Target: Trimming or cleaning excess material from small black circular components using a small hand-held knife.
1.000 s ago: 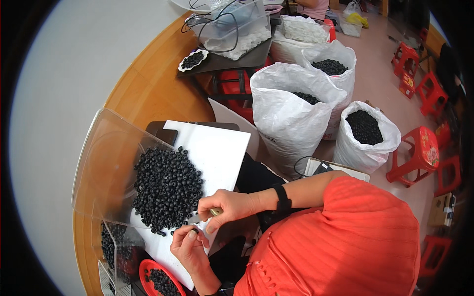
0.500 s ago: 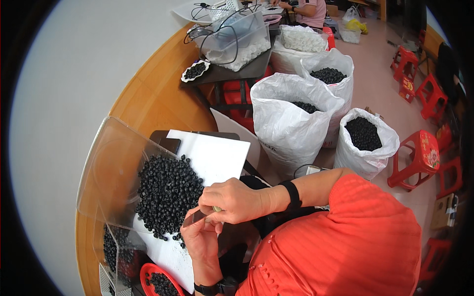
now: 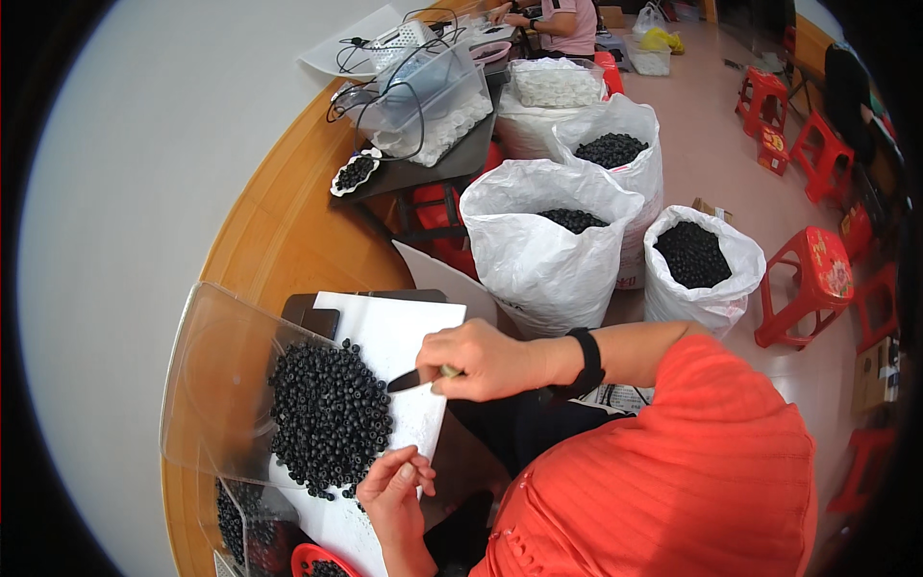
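My right hand (image 3: pixel 476 361) grips a small knife (image 3: pixel 405 382), its dark blade pointing left over a white board (image 3: pixel 385 322); a bit of greenish handle shows at the fingers. Below it, my left hand (image 3: pixel 394 490) is raised at the board's near edge, thumb and fingers drawn together. Whatever lies between those fingers is hidden. Beside both hands spreads a heap of small black round pieces with holes (image 3: pixel 332 413), partly inside a clear plastic bin (image 3: pixel 216 394) lying on its side.
A red bowl (image 3: pixel 310 553) holds more black pieces at the lower edge. White sacks (image 3: pixel 538 260) of black pieces stand beyond my right arm, with red stools (image 3: pixel 817 279) farther right. A dark table (image 3: pixel 447 154) bears bins and cables. A co-worker in pink (image 3: pixel 572 24) sits behind.
My hands have come apart: the right hand with the knife has moved up and away, the left hand has dropped lower. The view has shifted slightly.
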Tool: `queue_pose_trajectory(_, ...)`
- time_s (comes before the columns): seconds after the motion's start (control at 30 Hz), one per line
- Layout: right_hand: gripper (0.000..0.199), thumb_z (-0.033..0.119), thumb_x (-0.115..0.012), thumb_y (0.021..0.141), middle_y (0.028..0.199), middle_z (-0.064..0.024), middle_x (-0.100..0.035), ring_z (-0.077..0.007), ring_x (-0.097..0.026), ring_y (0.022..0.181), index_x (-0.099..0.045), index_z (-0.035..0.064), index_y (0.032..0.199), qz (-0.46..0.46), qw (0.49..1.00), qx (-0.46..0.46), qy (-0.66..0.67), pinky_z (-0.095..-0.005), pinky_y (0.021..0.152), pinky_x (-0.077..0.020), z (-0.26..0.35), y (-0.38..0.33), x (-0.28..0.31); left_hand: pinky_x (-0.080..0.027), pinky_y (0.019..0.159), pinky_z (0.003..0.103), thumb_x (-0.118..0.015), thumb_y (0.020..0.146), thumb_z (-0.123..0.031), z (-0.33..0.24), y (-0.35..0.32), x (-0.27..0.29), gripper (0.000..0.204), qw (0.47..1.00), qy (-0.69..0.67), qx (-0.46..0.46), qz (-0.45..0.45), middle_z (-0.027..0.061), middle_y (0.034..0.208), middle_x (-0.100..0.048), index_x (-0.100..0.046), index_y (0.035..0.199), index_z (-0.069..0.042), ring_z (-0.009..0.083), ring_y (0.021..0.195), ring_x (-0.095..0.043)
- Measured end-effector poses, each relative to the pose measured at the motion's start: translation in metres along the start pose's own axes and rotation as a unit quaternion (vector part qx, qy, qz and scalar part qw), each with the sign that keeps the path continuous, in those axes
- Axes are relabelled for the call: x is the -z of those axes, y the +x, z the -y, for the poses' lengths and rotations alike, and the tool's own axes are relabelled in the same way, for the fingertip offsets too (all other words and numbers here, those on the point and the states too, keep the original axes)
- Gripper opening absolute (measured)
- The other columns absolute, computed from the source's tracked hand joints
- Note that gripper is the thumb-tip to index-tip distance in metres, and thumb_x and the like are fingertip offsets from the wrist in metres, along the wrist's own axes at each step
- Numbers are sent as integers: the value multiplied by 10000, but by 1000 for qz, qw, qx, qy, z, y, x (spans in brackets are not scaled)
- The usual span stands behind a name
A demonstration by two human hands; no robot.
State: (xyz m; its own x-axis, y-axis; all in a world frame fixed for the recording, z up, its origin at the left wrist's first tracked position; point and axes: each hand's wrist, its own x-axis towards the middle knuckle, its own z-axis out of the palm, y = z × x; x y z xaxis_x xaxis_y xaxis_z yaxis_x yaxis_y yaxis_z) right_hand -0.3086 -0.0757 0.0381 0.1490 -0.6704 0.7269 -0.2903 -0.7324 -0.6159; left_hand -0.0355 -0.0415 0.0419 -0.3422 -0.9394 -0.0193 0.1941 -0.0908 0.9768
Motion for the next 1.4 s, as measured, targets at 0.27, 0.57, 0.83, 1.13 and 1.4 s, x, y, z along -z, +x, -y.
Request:
queue_pose_trajectory(0.27,221,153,-763,745,769,-57,-669,-152,-606,691,-672,24,900,-41,982,-183,29,-307,645,-474,-31,-26,52,-512,529,289,-682,899,-52,17,-28,33,255,998,34,-41,-30,188,931,-670,-676,1108,95,245,739,-668)
queue_pose_trajectory(0.57,194,145,-795,691,702,-74,-673,-177,-623,668,-686,24,797,-132,939,-314,39,-334,633,-475,-114,-1,80,-486,488,266,-703,913,-151,36,-34,61,335,997,2,-78,-25,177,949,-665,-645,1159,70,243,745,-651)
queue_pose_trajectory(0.83,197,146,-799,686,692,-86,-672,-178,-632,605,-698,9,786,-173,933,-305,-84,-328,564,-485,-204,56,134,-492,478,275,-711,906,-175,34,-36,69,374,997,-33,-60,-23,174,1050,-652,-639,1195,50,246,790,-643)
queue_pose_trajectory(1.13,176,124,-780,758,652,-56,-625,-142,-530,421,-665,-9,754,-252,897,-361,-25,-309,422,-427,-281,127,169,-547,600,312,-646,984,-114,22,-40,56,316,994,-102,-26,-6,175,1061,-667,-623,1256,46,229,808,-645)
queue_pose_trajectory(1.4,167,105,-794,766,660,-84,-680,-173,-614,463,-710,-38,785,-308,830,-450,-119,-321,474,-507,-344,163,196,-533,586,302,-640,989,-109,21,-37,55,326,994,-106,-21,-10,192,1031,-659,-616,1276,43,241,769,-635)
